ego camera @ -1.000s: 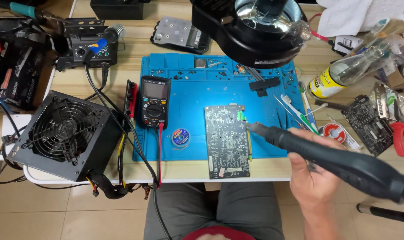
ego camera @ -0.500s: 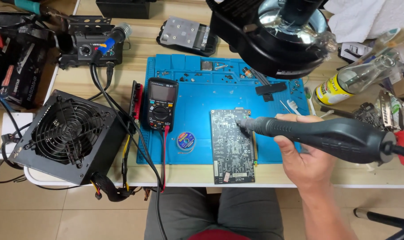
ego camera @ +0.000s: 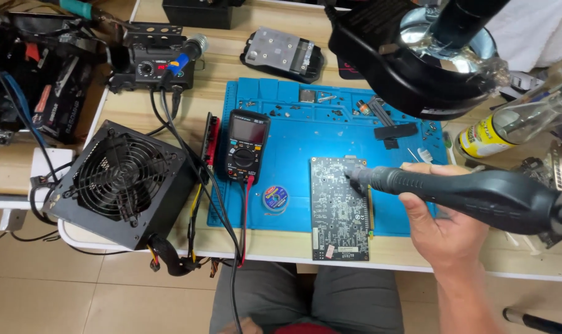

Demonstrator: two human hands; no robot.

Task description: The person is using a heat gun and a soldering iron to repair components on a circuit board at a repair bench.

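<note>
Item: my right hand (ego camera: 445, 226), closed around hot-air wand (ego camera: 473, 192), nozzle over upper corner of board (ego camera: 341, 207). Board lies on blue mat (ego camera: 281, 148), right of multimeter (ego camera: 247, 145). Left hand out of sight.

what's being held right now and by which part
The right hand holds a dark hot-air wand mid-handle, nozzle at the circuit board. Left hand unseen.

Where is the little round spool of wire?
In the head view, the small spool lies on the blue mat, just below the black multimeter and left of the circuit board.
</note>
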